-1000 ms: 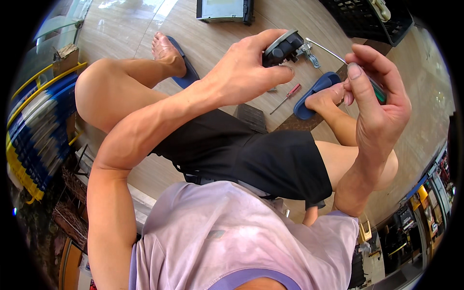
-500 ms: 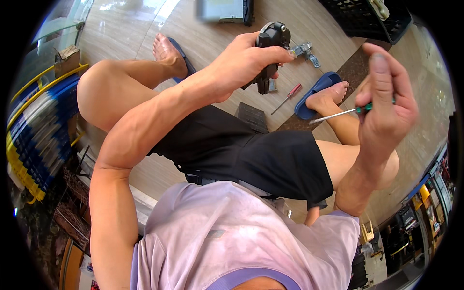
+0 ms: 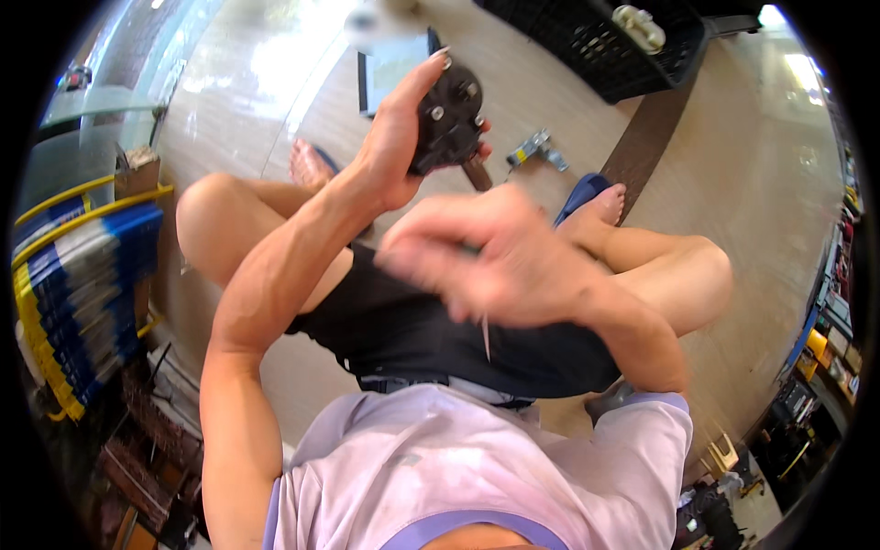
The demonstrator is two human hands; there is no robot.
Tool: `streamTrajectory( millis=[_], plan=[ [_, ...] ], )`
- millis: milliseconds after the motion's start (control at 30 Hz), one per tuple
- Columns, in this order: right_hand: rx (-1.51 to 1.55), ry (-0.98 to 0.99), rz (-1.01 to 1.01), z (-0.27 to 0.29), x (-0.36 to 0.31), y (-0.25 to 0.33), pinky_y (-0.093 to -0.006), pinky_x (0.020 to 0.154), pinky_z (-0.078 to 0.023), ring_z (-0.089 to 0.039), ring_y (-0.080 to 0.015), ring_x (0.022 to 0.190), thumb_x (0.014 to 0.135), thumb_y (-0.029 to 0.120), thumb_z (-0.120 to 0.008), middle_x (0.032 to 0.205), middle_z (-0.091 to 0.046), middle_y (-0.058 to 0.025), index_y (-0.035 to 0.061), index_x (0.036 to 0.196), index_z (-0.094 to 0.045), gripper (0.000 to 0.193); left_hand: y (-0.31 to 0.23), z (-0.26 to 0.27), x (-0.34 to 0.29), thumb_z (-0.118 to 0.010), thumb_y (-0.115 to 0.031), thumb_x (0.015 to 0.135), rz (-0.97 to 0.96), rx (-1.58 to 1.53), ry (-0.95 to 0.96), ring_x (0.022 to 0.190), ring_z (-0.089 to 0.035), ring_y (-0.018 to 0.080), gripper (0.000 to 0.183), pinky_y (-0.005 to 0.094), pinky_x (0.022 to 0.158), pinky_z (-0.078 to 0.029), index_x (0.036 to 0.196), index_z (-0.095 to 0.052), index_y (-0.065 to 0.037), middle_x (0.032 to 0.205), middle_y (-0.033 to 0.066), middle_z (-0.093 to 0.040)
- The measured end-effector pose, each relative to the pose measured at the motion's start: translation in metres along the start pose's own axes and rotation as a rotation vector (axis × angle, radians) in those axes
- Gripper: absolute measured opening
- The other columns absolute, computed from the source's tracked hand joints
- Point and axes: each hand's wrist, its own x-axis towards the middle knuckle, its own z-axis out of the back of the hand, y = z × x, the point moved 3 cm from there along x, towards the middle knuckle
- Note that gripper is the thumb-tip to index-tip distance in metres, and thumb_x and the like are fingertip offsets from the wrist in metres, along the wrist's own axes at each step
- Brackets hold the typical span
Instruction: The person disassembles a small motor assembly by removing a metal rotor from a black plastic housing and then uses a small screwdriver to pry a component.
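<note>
Left arm: bent at the elbow, forearm angled forward. The left hand [image 3: 392, 137] grasps a black round part [image 3: 447, 119] by its left edge, fingertips showing at its right. Right arm: forearm laid inward above the shorts [image 3: 550, 357]. The right hand [image 3: 500, 257], blurred, curls round a screwdriver [image 3: 488, 339], shaft toward the torso. The part is held beyond the right hand.
</note>
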Motion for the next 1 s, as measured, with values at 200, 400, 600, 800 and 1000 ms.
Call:
streamTrajectory(
  millis=[200, 400, 600, 800, 1000],
  plan=[
    [-0.037, 0.288, 0.5, -0.117, -0.003, 0.064, -0.0504, 0.074, -0.057, -0.069, -0.0418, 0.085, 0.085, 0.019, -0.071, 0.091, -0.067, -0.0227, -0.0029, 0.094, -0.069, 0.023, -0.009, -0.01, -0.013, -0.037, -0.069, 0.103, 0.0, 0.04, 0.087, 0.082, -0.075, 0.0317, 0.068, 0.0396, 0.078, -0.06, 0.113, -0.063, -0.006, 0.098, 0.0163, -0.073],
    [-0.093, 0.514, 0.908, -0.195, 0.003, 0.109, -0.0549, 0.079, -0.058, -0.072, -0.043, 0.093, 0.092, 0.032, -0.068, 0.106, -0.071, -0.0233, 0.0029, 0.104, -0.07, 0.032, -0.016, -0.014, -0.022, -0.037, -0.069, 0.103, -0.044, 0.045, 0.075, 0.081, -0.075, 0.0303, 0.069, 0.0362, 0.077, -0.06, 0.115, -0.062, -0.006, 0.099, 0.0167, -0.072],
    [0.106, 0.939, 1.046, -0.217, 0.024, 0.119, -0.0536, 0.072, -0.057, -0.072, -0.0434, 0.087, 0.09, 0.03, -0.067, 0.086, -0.072, -0.023, 0.0022, 0.096, -0.072, 0.029, -0.013, -0.014, -0.04, -0.04, -0.067, 0.103, -0.063, 0.063, 0.104, 0.079, -0.074, 0.0297, 0.066, 0.0374, 0.076, -0.06, 0.117, -0.061, -0.006, 0.098, 0.0165, -0.071],
    [-0.036, 0.86, 1.024, -0.213, 0.021, 0.126, -0.0532, 0.07, -0.057, -0.072, -0.0411, 0.082, 0.088, 0.031, -0.069, 0.084, -0.074, -0.0194, 0.0059, 0.09, -0.075, 0.026, 0.013, -0.005, -0.057, -0.043, -0.064, 0.104, 0.019, 0.095, 0.124, 0.08, -0.073, 0.0284, 0.064, 0.038, 0.078, -0.059, 0.12, -0.061, -0.005, 0.098, 0.0151, -0.07],
    [-0.24, 0.773, 0.778, -0.216, 0.009, 0.146, -0.0527, 0.07, -0.057, -0.073, -0.0394, 0.081, 0.087, 0.03, -0.07, 0.085, -0.075, -0.0177, 0.0067, 0.089, -0.078, 0.024, 0.053, 0.0, -0.069, -0.041, -0.068, 0.103, 0.228, 0.229, 0.15, 0.083, -0.072, 0.0254, 0.07, 0.0367, 0.081, -0.057, 0.133, -0.06, -0.007, 0.1, 0.0121, -0.07]
  ],
)
